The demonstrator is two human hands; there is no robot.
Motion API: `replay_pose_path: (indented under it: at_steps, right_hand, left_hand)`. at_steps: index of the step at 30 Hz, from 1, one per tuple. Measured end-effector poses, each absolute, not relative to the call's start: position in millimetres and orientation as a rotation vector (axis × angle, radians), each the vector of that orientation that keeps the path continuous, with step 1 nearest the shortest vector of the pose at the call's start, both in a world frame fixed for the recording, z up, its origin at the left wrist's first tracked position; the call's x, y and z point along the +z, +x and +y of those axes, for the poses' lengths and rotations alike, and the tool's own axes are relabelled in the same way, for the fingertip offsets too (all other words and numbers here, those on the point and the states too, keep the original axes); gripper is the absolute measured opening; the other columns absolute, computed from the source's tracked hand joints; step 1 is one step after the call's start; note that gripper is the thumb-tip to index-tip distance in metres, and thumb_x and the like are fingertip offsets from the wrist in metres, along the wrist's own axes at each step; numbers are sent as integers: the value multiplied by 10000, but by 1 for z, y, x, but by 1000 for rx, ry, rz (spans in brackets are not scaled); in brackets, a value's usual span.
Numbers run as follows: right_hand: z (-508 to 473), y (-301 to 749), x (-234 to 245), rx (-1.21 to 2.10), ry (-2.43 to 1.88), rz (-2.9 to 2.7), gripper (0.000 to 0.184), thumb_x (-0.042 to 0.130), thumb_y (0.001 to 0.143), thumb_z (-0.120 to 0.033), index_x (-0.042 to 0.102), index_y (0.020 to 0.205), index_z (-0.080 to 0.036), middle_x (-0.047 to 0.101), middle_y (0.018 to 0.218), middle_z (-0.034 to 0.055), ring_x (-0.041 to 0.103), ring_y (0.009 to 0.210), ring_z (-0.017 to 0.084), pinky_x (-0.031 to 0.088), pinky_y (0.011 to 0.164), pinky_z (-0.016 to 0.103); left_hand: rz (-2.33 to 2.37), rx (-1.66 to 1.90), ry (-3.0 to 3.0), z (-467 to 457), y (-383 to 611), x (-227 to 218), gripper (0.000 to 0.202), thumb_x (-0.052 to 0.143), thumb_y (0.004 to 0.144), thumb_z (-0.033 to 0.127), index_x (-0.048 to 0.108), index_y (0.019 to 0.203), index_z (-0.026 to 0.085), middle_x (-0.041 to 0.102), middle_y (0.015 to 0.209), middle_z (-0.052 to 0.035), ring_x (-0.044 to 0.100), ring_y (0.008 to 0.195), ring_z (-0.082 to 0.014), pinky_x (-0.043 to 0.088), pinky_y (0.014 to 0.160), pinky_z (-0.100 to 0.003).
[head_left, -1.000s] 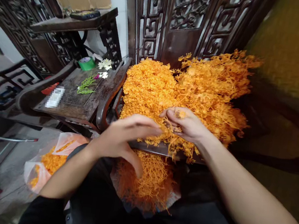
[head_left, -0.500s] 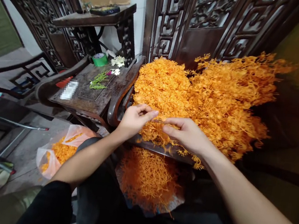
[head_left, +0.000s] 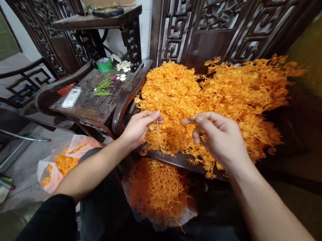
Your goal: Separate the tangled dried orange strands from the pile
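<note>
A large heap of orange artificial flower sprigs [head_left: 171, 86] lies on a dark wooden seat, right in front of me. At the heap's near left edge, my left hand [head_left: 137, 128] has thumb and fingers pinched on an orange sprig [head_left: 154, 128] that hangs below the fingertips. My right hand [head_left: 221, 135] is over the front of the heap, a little apart from the left. Its index finger points left and the other fingers are curled in. Whatever may be between them cannot be made out. More orange sprigs [head_left: 161, 180] fill a container below the seat edge, between my knees.
To the left, a wooden chair seat [head_left: 90, 108] bears green tape [head_left: 104, 64], white flowers [head_left: 123, 65] and green stems [head_left: 103, 87]. A plastic bag [head_left: 78, 144] with orange pieces stands on the floor. Carved wooden backs [head_left: 217, 40] rise behind the heap.
My hands have drawn apart. The right hand has moved slightly right and up, its fingers now more curled. The left hand stays near the same spot, with the view shifted slightly.
</note>
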State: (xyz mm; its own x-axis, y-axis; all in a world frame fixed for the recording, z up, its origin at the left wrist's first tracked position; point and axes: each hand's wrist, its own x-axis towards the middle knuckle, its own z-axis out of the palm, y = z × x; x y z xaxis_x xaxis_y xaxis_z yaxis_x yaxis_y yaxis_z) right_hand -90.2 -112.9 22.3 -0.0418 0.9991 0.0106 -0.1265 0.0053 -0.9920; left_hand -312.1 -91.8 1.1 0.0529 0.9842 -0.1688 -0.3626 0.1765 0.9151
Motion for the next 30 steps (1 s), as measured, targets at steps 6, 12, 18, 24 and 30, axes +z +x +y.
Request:
replay_pose_path:
  at_steps: [6, 12, 18, 24, 30]
  right_hand:
    - [-142, -127, 14, 1788, -934, -1406, 271, 668, 914, -463, 673, 884, -194, 582, 615, -38, 354, 394, 64, 195, 382, 241]
    - [-126, -143, -13, 1477, -1099, -1508, 520, 634, 902, -647, 523, 658, -200, 397, 528, -64, 314, 479, 84, 212, 465, 256]
    - [-129, -143, -5, 1307, -1018, -1476, 507, 613, 940, -594, 482, 647, -202, 404, 557, -58, 332, 523, 92, 262, 510, 258]
    - [-163, -133, 22, 1755, -914, -1665, 378, 684, 926, -523, 734, 803, -169, 584, 561, -5, 479, 481, 101, 304, 460, 244]
    - [-145, -98, 30, 1686, -1005, -1130, 398, 746, 864, -533, 791, 1044, -181, 785, 890, 109, 511, 427, 82, 145, 337, 223]
  left_hand:
    - [1016, 1435, 767, -88, -294, -9, 237, 873, 740, 339, 721, 752, 158, 695, 817, -5, 599, 831, -119, 444, 894, -286]
    - [957, 1476, 766, -97, -273, -7, 236, 865, 731, 316, 692, 704, 158, 678, 804, -4, 598, 848, -122, 437, 906, -283]
    - [933, 1455, 884, -93, -267, -6, 266, 847, 733, 237, 622, 614, 161, 575, 705, 19, 533, 743, -110, 451, 822, -281]
    - [1099, 1557, 932, -62, -301, 8, 260, 783, 840, 357, 638, 726, 174, 623, 784, -1, 523, 729, -99, 415, 680, -241]
    - [913, 1133, 1050, -86, -302, 10, 355, 870, 711, 254, 767, 1045, 194, 735, 965, -52, 596, 673, -105, 416, 592, -247]
